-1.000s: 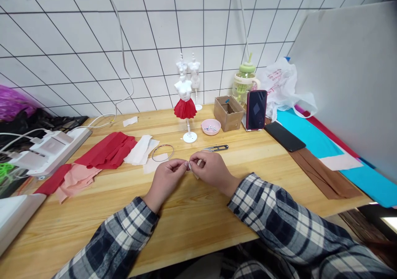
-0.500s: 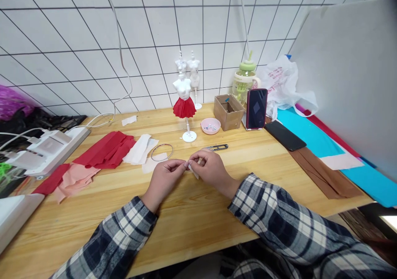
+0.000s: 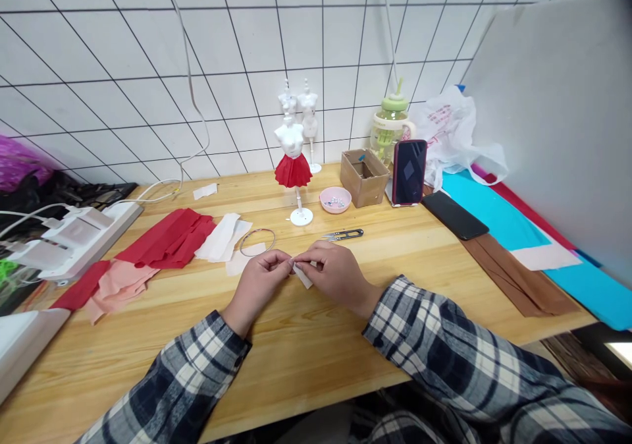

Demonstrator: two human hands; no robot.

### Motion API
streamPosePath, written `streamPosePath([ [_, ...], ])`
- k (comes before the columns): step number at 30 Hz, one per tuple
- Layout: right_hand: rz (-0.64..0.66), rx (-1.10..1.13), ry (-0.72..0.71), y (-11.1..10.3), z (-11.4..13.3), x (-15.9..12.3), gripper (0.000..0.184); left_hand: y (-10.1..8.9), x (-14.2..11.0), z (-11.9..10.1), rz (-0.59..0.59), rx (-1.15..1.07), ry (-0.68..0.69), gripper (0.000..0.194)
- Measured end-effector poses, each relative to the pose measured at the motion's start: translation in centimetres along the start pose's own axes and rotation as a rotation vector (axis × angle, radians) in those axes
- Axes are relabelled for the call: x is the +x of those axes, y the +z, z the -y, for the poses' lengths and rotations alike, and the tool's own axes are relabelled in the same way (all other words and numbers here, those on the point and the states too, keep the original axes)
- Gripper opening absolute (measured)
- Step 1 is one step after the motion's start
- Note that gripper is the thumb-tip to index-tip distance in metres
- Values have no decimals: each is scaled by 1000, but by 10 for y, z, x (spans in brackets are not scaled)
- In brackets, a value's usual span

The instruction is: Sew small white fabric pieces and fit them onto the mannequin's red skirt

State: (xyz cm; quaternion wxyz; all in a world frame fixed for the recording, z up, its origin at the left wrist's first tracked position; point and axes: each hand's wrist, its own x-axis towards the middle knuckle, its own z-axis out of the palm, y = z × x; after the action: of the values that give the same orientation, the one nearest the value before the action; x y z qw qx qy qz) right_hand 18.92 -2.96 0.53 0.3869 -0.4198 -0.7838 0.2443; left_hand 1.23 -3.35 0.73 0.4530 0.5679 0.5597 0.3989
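Note:
Between my hands is a small piece of white fabric (image 3: 303, 277), its free end hanging down over the table. My left hand (image 3: 261, 282) pinches one end with thumb and forefinger. Thumb and fingers of my right hand (image 3: 336, 274) close on it from the other side, the tips nearly touching the left ones. Any needle or thread is too small to make out. Just beyond the right hand lie black thread snips (image 3: 348, 234). A thin wire hoop (image 3: 257, 243) rests beyond the left hand, partly over a pale fabric piece (image 3: 241, 263).
A small white mannequin (image 3: 290, 139) wears a red skirt (image 3: 293, 170). Nearby stand a pink bowl of beads (image 3: 336, 200), a cardboard box (image 3: 365, 177) and a propped phone (image 3: 409, 172). Red fabric (image 3: 168, 238) lies left; brown fabric (image 3: 518, 276) and a black phone (image 3: 454, 215) lie right.
Both hands have shifted slightly left. The right fingers have changed position, so more of the white fabric and of the thread snips shows.

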Motion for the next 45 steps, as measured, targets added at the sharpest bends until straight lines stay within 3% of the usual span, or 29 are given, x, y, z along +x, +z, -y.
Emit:
streamPosePath([
  [5,-1,-44,0,1,0,-1,17,0,1,1,-4,31,15,21],
  [17,-41,78,186,3,-3,5,6,5,-4,-6,4,237,74,29],
  [24,10,71,151,2,-8,6,11,4,-3,-6,0,251,87,29],
  [32,-49,86,170,4,-7,5,6,7,-5,-7,6,234,117,27],
  [40,-59,232,289,10,-13,7,11,5,-4,-6,-12,188,89,26],
  [45,-92,220,245,11,-12,6,12,6,-3,-3,5,131,72,31],
])
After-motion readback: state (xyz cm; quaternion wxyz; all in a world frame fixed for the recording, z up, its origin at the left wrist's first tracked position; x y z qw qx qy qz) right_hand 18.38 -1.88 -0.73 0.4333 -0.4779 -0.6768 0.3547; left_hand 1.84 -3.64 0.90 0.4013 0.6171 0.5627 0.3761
